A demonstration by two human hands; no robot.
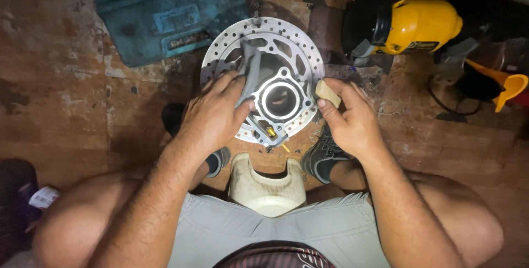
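Gripping one grey cloth [249, 64], left hand [212, 116] presses it onto one drilled brake disc [220, 53], which lies on the floor under both hands. One engine cylinder [281, 100] sits between the grips. Right hand [348, 119] pinches one small tan block [327, 92] against the cylinder's edge.

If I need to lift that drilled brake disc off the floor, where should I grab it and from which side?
Probably take the brake disc by its outer rim at the far edge, coming from above and behind. That arc lies flat, bare and thin enough to pinch. The near side is covered: the left hand presses a grey rag there, the metal cylinder block sits on the centre, and the right hand is beside it.
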